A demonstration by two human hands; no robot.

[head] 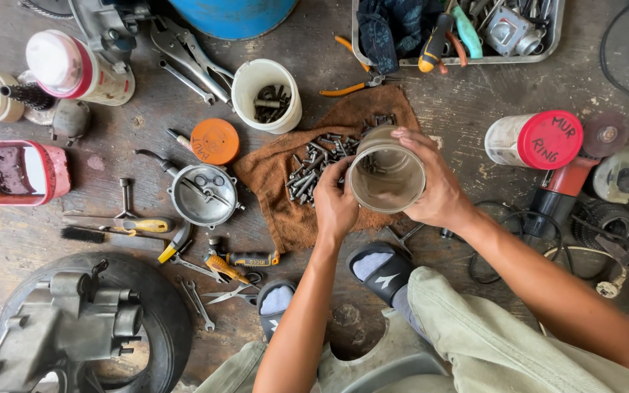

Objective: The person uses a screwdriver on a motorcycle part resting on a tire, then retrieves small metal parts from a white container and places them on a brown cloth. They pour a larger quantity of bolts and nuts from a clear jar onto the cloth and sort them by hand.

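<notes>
Jar [386, 177], clear plastic, mouth tipped up toward my camera, long axis running away from me | both hands clamped on it: left hand [335, 207] on its left wall, right hand [431, 185] wrapped over top and right | I hold it just above brown rag [285, 211], bolt pile [318, 161] just left of jar.

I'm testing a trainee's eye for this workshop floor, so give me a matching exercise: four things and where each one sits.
Things:
1. clear jar
2. pile of bolts
3. orange lid
4. white cup

Places:
A. flat on the bare floor
B. spread on the brown cloth
C. upright, just above the cloth
D. between the left hand and right hand

Pairs: 1-D, 2-B, 3-A, 4-C
</notes>
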